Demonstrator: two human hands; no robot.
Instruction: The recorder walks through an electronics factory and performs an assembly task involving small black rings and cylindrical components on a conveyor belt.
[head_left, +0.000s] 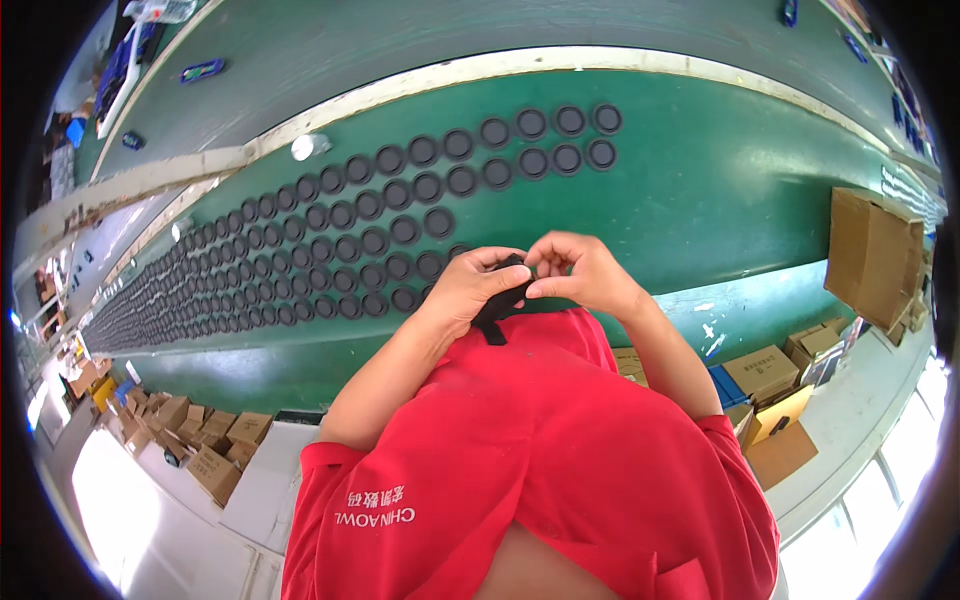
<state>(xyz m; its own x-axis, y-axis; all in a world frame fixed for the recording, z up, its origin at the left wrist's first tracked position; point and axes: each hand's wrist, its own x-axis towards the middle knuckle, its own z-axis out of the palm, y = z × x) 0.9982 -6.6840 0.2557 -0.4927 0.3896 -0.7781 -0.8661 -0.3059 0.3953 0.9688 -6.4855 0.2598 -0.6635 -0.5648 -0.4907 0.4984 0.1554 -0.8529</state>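
My left hand (pixel 474 288) is closed round a small black object (pixel 511 286), thumb on top, close to my body at the table's near edge. A short black strap-like end (pixel 494 334) hangs below it; its exact kind does not show. My right hand (pixel 582 276) meets it from the right, thumb and fingers pinched together at the object's edge. What lies between those fingertips is too small to make out. Just left of my hands, rows of round black caps (pixel 438 221) with raised rims lie on the green table (pixel 690 190).
The rows of caps run far to the left. A white cylindrical item (pixel 308 147) stands by the table's far edge. An open cardboard box (pixel 872 255) sits at the right. More cartons (pixel 760 374) are at the lower right, and several boxes (pixel 215 430) at the lower left.
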